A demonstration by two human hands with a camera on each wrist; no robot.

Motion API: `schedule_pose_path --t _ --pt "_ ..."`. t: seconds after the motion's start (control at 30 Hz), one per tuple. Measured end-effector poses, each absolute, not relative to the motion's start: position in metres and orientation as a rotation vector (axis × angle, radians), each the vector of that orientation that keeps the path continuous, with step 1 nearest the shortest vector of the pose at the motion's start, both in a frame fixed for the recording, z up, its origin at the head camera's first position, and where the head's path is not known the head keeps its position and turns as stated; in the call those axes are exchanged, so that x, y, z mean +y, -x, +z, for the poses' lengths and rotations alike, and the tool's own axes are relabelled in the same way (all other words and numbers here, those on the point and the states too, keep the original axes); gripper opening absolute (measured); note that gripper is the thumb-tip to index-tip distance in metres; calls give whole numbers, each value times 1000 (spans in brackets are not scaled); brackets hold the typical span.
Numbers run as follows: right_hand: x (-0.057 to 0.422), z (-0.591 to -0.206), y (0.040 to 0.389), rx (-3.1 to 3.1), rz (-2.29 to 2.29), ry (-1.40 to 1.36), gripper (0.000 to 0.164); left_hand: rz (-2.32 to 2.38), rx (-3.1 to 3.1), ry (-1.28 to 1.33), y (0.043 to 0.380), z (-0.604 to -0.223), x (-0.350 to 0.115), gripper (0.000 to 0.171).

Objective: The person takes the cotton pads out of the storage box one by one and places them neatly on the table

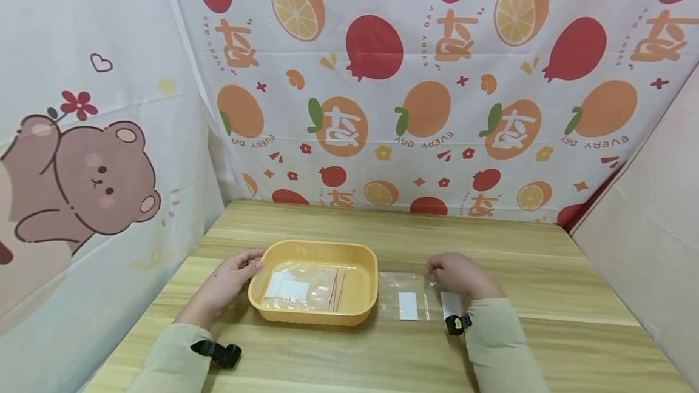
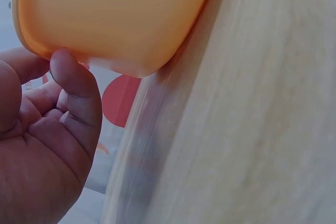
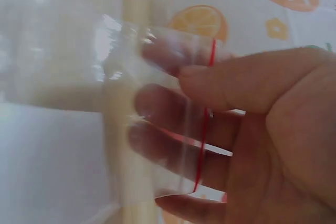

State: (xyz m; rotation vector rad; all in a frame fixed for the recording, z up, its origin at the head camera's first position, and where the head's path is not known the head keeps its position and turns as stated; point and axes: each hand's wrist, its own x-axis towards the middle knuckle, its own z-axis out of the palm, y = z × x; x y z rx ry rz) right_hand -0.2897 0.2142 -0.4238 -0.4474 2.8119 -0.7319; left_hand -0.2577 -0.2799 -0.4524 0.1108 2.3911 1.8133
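A yellow plastic tray (image 1: 314, 318) stands on the wooden table. My left hand (image 1: 229, 281) is at its left end; in the left wrist view the thumb (image 2: 76, 85) and a finger pinch the rim. Inside the tray lie clear zip bags (image 1: 319, 296) with white cards (image 1: 293, 291) in them and red zip lines. My right hand (image 1: 461, 275) is to the right of the tray. It pinches the red-lined end of a clear zip bag (image 3: 168, 171) between thumb and fingers, with the fingers showing through the plastic. A white piece (image 3: 50, 161) shows in that bag.
Between the tray and my right hand, another clear bag (image 1: 389, 296) with a white card (image 1: 408, 306) lies on the table (image 1: 338, 362). A fruit-print cloth (image 1: 377, 108) hangs behind the table, and a bear-print cloth (image 1: 104, 181) hangs on the left.
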Motion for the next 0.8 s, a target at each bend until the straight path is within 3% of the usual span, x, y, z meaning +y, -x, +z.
schedule_pose_path --t 0.8 --pt "202 -441 296 2929 -656 473 20 1836 2398 -144 258 -454 -280 48"
